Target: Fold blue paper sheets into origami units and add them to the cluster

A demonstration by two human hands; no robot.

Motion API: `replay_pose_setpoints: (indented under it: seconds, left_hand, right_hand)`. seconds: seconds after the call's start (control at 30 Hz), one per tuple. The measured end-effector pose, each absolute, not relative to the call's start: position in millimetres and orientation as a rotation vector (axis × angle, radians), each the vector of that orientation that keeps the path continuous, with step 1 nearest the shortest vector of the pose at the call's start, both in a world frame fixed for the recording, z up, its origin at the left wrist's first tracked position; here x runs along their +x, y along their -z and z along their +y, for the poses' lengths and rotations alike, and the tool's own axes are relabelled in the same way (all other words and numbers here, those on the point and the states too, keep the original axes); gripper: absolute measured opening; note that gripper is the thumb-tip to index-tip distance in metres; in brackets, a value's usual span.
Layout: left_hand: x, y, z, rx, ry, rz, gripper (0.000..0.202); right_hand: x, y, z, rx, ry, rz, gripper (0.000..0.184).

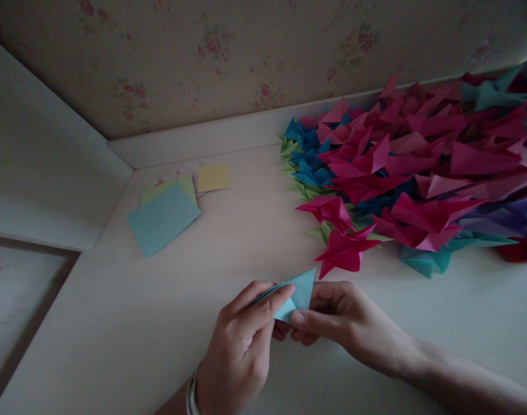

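A light blue folded paper (304,289) is held between both hands just above the white tabletop. My left hand (248,337) grips its left side, with the index finger lying along the upper face. On the right side, my right hand (341,314) pinches the lower edge, thumb in front and the other fingers behind. One corner of the paper points up and to the right. Part of the fold is hidden by the left fingers. Just beyond the hands lies a magenta folded-paper star (345,251).
A large heap of folded paper shapes (436,155) in pink, blue, green and purple fills the back right. Flat light blue sheets (164,219) and a small yellow paper (214,177) lie at the back left. Behind stands a floral wall (229,69); a white panel (42,144) is at left.
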State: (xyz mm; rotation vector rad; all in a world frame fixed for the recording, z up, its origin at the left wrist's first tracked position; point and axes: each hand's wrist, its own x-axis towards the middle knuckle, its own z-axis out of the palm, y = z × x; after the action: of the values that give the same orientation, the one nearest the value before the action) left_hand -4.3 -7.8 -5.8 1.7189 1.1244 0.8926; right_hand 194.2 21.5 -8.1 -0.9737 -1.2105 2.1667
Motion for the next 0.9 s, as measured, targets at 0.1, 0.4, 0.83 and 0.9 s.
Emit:
replay_pose_setpoints:
  seconds: [0.1,0.4,0.83,0.9]
  left_hand:
    - [-8,4,-10,1.577,-0.859,1.134,0.047]
    - [-7,-6,-3,1.348,-0.764,1.376,0.028]
    - [-4,-5,-3,1.271,-0.695,1.364,0.034]
    - [-3,-4,-4,1.484,-0.677,1.445,0.032]
  right_hand:
    - [195,8,23,-1.045,-2.118,-1.236,0.026]
    - [202,11,29,-1.258,-1.839,-1.503,0.026]
    - [202,10,27,-1.244,-1.846,-1.501,0.026]
    - [200,9,25,-1.267,-1.848,-1.522,0.025]
